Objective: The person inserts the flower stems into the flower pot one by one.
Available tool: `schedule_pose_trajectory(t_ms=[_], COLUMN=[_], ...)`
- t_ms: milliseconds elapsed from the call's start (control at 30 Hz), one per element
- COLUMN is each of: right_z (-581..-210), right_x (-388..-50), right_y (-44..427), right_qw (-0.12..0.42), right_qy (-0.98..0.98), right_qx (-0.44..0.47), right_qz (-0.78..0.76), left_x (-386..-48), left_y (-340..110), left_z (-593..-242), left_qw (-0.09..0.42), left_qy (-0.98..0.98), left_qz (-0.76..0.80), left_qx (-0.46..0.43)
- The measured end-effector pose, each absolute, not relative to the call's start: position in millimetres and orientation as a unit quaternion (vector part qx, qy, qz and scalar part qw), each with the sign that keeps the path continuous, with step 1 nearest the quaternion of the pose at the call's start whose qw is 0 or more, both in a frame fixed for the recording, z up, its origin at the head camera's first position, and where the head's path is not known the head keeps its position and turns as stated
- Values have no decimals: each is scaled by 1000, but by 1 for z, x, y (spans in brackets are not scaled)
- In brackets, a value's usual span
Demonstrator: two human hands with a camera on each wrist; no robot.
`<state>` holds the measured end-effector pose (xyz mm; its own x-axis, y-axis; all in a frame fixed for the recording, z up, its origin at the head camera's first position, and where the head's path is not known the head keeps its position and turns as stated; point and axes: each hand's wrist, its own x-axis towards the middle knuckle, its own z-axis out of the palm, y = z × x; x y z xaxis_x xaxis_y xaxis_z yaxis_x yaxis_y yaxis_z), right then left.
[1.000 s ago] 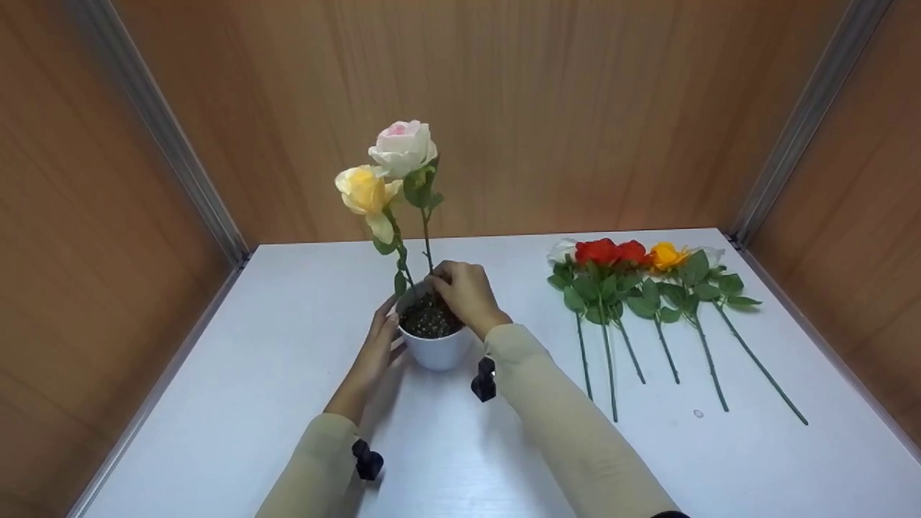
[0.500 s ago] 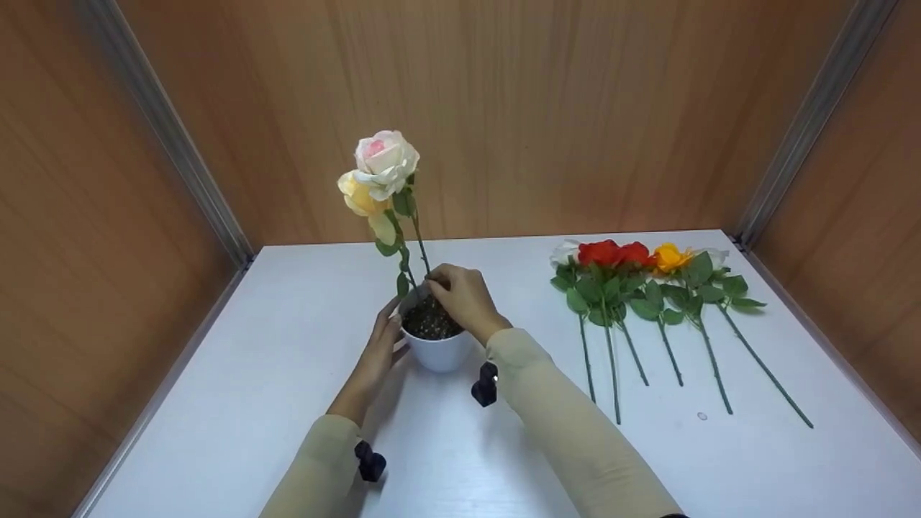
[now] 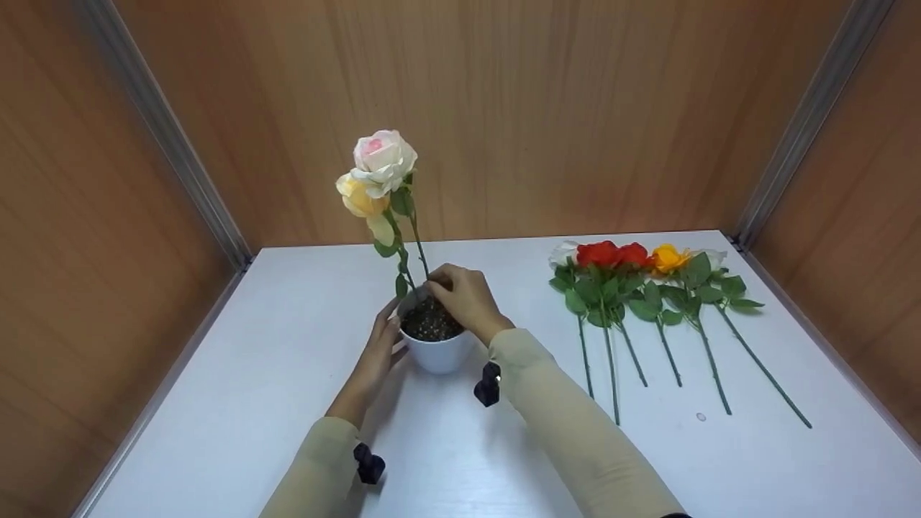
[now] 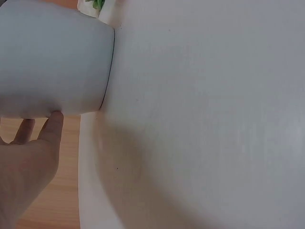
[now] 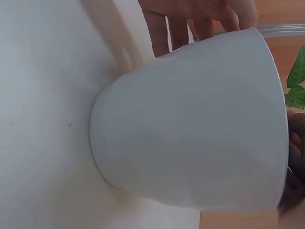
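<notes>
White pot (image 3: 439,357) braced, one stem held at the soil

Beige sleeves (image 3: 568,410) stretch over the near part of the surface (image 3: 266,345). Beyond them the pot stands upright, left of the middle between the side edges. The left grip (image 3: 375,351) is spread, fingers laid along the pot's left side without closing round it. The right grip (image 3: 469,301), over the rim, pinches the stem of the pink-white rose (image 3: 386,162). Dark soil (image 3: 430,327) fills the pot, and a yellow rose (image 3: 361,197) stands in it with no grip on it. The step in hand looks like seating the pink-white stem; the next move probably calls for a straight press down, with the pot braced against tipping. Farther off, loose roses (image 3: 642,309) lie near the far-right corner, blooms toward the far edge. A wooden panel (image 3: 504,108) rises behind.

Only the head view shows the soil and the two upright blooms. The left wrist view adds the pot's base on the surface and fingertips (image 4: 56,118) touching its wall. The right wrist view shows the pot side-on, but the pinch cannot be made out there.
</notes>
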<state>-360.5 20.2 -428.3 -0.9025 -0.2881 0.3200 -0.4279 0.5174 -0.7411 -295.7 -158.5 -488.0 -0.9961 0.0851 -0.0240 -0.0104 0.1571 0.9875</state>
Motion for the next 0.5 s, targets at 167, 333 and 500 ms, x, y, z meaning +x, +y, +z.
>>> schedule_pose_trajectory(t_ms=[167,333,500], right_z=[-428,-426,-425], right_x=[-358,-357,-355], right_y=[24,31,39], right_qw=[75,81,72], right_qy=[-869,-867,-869], right_qx=[214,232,235], right_qz=[440,433,430], left_x=[-296,-297,-298], left_y=[-160,-160,-159], left_z=[-489,-489,-491], left_qw=[40,40,39], left_qy=[752,747,751], left_qz=[658,663,658], left_qx=[29,33,30])
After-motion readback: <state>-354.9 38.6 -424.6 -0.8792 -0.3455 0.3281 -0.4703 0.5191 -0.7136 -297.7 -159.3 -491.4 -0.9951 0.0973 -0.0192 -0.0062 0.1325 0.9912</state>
